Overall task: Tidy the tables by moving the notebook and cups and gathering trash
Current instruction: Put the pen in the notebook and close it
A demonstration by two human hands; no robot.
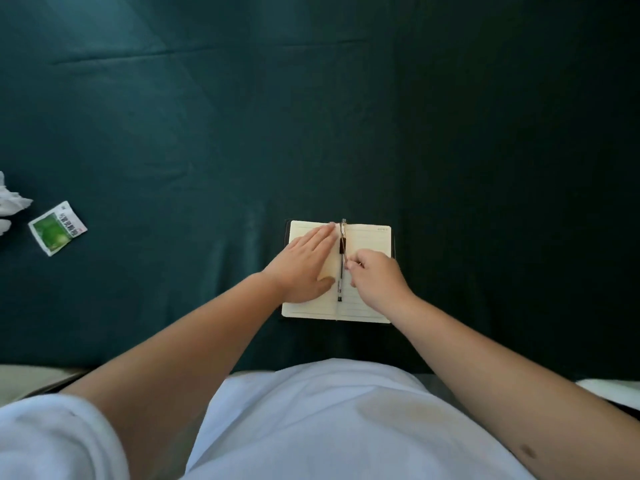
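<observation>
An open notebook [367, 237] with cream lined pages lies on the dark green tablecloth [207, 150], just ahead of me. A pen [341, 258] lies along its centre fold. My left hand [304, 268] rests flat on the left page with fingers straight. My right hand [375, 280] hovers over the right page, fingers curled, its fingertips at the pen's middle. I cannot tell if they pinch the pen. A green and white sachet wrapper [57, 228] lies at the far left, next to crumpled white tissue [10, 202] at the frame's edge.
The table's near edge runs just in front of my white shirt. A pale surface [609, 393] shows at the lower right, and a light strip [31, 379] at the lower left.
</observation>
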